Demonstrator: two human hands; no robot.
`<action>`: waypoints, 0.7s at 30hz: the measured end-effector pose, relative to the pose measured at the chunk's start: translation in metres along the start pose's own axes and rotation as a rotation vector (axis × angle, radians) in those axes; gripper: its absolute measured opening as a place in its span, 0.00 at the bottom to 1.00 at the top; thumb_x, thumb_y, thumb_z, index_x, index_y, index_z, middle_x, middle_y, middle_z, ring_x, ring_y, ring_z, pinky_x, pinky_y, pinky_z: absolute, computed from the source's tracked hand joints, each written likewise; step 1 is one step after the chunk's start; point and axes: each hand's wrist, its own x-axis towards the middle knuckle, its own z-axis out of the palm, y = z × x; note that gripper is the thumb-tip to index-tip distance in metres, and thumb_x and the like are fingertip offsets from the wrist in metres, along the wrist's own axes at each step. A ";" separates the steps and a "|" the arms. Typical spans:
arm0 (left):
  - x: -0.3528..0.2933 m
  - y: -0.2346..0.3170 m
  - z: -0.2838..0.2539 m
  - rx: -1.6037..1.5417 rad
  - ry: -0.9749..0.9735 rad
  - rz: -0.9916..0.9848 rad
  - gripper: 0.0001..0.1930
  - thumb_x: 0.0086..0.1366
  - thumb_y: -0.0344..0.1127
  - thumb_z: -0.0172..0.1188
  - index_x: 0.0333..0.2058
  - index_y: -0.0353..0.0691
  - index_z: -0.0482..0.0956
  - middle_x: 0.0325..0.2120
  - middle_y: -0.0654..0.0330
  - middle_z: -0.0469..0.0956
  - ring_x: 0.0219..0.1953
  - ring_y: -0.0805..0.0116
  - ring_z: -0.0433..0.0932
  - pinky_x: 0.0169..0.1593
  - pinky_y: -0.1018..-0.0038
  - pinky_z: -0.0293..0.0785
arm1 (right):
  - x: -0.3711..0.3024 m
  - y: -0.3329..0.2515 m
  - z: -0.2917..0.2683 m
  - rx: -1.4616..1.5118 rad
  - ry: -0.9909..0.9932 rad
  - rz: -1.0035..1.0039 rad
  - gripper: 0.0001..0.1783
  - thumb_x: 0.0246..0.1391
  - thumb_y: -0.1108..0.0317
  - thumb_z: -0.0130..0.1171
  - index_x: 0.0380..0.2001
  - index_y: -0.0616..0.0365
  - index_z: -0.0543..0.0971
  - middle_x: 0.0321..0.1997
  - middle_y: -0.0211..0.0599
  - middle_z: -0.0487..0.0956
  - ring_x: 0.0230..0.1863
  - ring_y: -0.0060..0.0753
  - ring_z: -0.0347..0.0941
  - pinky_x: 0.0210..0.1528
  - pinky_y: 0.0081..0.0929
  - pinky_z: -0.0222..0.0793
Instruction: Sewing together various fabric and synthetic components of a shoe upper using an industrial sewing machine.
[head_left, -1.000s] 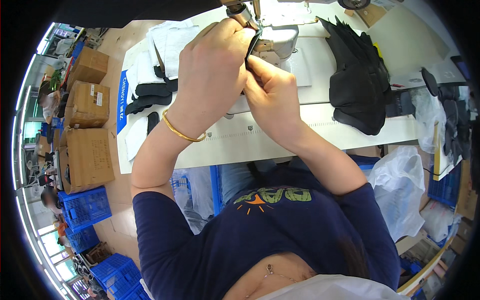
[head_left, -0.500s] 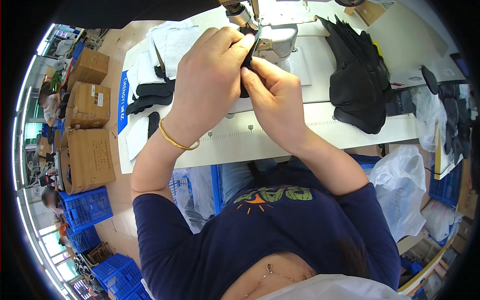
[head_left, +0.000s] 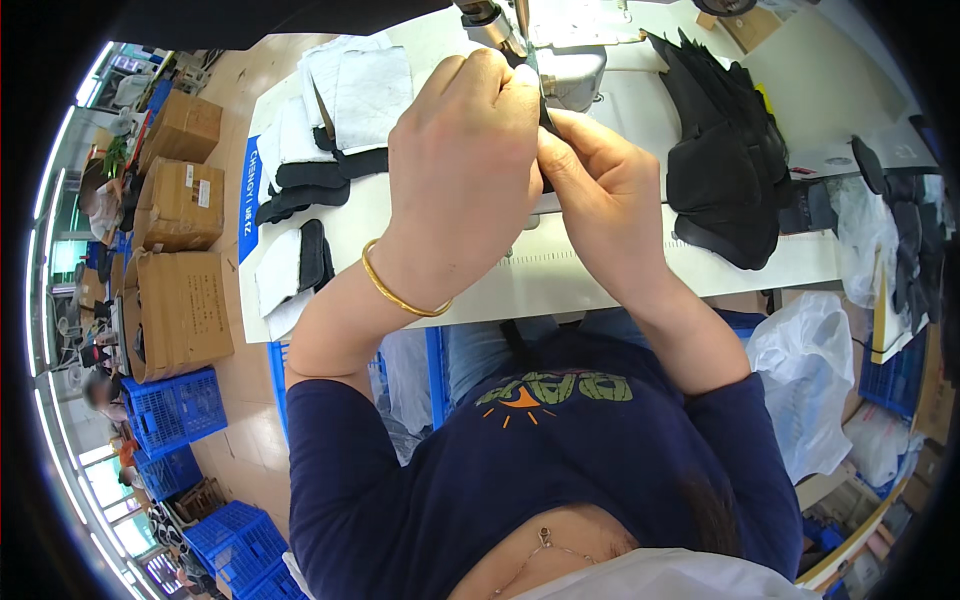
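Both my hands are raised close together at the sewing machine [head_left: 490,25], just below its needle area. My left hand [head_left: 465,170] is closed, its fingers curled over a small black fabric piece [head_left: 546,118] and hiding most of it. My right hand [head_left: 605,185] pinches the same piece between thumb and forefinger, lower along its edge. The fabric stands on edge between the hands, near the machine's metal parts. To the right lies a stack of black padded fabric pieces [head_left: 725,165]. White fabric pieces [head_left: 370,95] and black strips [head_left: 305,180] lie to the left.
The white sewing table [head_left: 480,290] has a ruler marking along its near side. Beyond its left edge stand cardboard boxes [head_left: 180,315] and blue plastic crates [head_left: 175,412] on the floor. A clear plastic bag [head_left: 800,380] hangs at the right. Other people are far left.
My two hands have shifted to the right with the black fabric piece between them. The left forearm has swung rightward, uncovering more of the white and black pieces on the left.
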 end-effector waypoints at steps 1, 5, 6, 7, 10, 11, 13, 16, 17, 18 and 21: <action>0.000 0.001 0.001 -0.002 0.000 0.001 0.11 0.56 0.21 0.59 0.39 0.34 0.81 0.27 0.59 0.73 0.32 0.60 0.75 0.35 0.67 0.72 | 0.001 0.000 -0.003 -0.026 -0.024 -0.006 0.09 0.64 0.72 0.53 0.35 0.67 0.79 0.20 0.27 0.73 0.23 0.12 0.61 0.23 0.21 0.58; -0.004 0.003 0.004 0.008 0.047 -0.024 0.11 0.57 0.21 0.60 0.40 0.34 0.81 0.29 0.57 0.75 0.34 0.59 0.77 0.37 0.68 0.73 | 0.007 0.007 -0.008 -0.056 -0.061 -0.035 0.09 0.65 0.71 0.53 0.36 0.67 0.79 0.18 0.30 0.72 0.22 0.13 0.61 0.22 0.22 0.58; -0.006 0.002 0.006 -0.010 0.077 -0.032 0.11 0.57 0.21 0.60 0.41 0.35 0.81 0.31 0.57 0.77 0.35 0.60 0.78 0.39 0.69 0.74 | 0.007 0.006 -0.008 -0.056 -0.058 -0.037 0.09 0.65 0.71 0.53 0.36 0.67 0.79 0.18 0.30 0.72 0.22 0.13 0.61 0.22 0.22 0.58; -0.009 0.002 0.008 -0.010 0.077 -0.029 0.11 0.57 0.21 0.60 0.41 0.35 0.81 0.31 0.57 0.77 0.35 0.60 0.78 0.39 0.69 0.74 | 0.007 0.005 -0.008 -0.057 -0.055 -0.026 0.10 0.65 0.71 0.52 0.36 0.67 0.79 0.18 0.31 0.72 0.22 0.13 0.61 0.22 0.23 0.58; -0.021 -0.002 0.015 -0.247 0.170 -0.130 0.18 0.46 0.20 0.61 0.40 0.30 0.81 0.36 0.54 0.77 0.38 0.56 0.76 0.41 0.65 0.75 | 0.003 0.003 -0.010 -0.072 -0.060 -0.005 0.10 0.65 0.71 0.52 0.38 0.66 0.80 0.19 0.32 0.73 0.22 0.14 0.62 0.23 0.23 0.59; -0.025 -0.005 0.015 -0.251 0.177 -0.071 0.20 0.45 0.20 0.61 0.42 0.31 0.81 0.39 0.54 0.78 0.40 0.55 0.77 0.44 0.65 0.75 | 0.002 0.002 -0.011 -0.088 -0.069 0.008 0.10 0.65 0.71 0.52 0.40 0.66 0.80 0.19 0.32 0.74 0.22 0.14 0.62 0.23 0.23 0.60; -0.030 -0.006 0.016 -0.255 0.192 -0.014 0.23 0.43 0.18 0.61 0.43 0.34 0.83 0.44 0.56 0.80 0.43 0.56 0.78 0.48 0.66 0.76 | -0.001 0.003 -0.012 -0.055 -0.081 0.018 0.10 0.66 0.71 0.52 0.41 0.66 0.80 0.20 0.32 0.74 0.22 0.14 0.62 0.23 0.23 0.60; -0.030 -0.006 0.018 -0.225 0.222 0.050 0.24 0.42 0.17 0.61 0.43 0.33 0.83 0.42 0.56 0.81 0.42 0.57 0.79 0.47 0.66 0.77 | -0.003 0.005 -0.009 -0.011 -0.079 0.007 0.11 0.66 0.71 0.51 0.43 0.67 0.79 0.21 0.33 0.75 0.23 0.14 0.63 0.24 0.23 0.61; -0.030 -0.006 0.018 -0.225 0.221 0.051 0.24 0.42 0.17 0.61 0.43 0.33 0.83 0.42 0.56 0.81 0.42 0.57 0.79 0.47 0.66 0.77 | -0.004 0.005 -0.009 0.004 -0.067 -0.014 0.11 0.66 0.71 0.51 0.43 0.67 0.79 0.21 0.34 0.76 0.23 0.14 0.63 0.24 0.23 0.62; -0.030 -0.006 0.017 -0.214 0.222 0.065 0.25 0.41 0.17 0.60 0.43 0.32 0.83 0.41 0.56 0.82 0.42 0.58 0.79 0.47 0.66 0.77 | -0.003 0.005 -0.009 0.004 -0.065 -0.014 0.11 0.66 0.71 0.51 0.43 0.67 0.79 0.21 0.34 0.76 0.23 0.14 0.63 0.24 0.23 0.62; -0.029 -0.006 0.017 -0.188 0.225 0.092 0.25 0.40 0.17 0.60 0.43 0.32 0.83 0.41 0.56 0.82 0.41 0.58 0.79 0.45 0.67 0.78 | -0.003 0.005 -0.011 -0.009 -0.095 0.003 0.11 0.66 0.71 0.50 0.43 0.67 0.79 0.22 0.35 0.76 0.23 0.15 0.64 0.25 0.23 0.63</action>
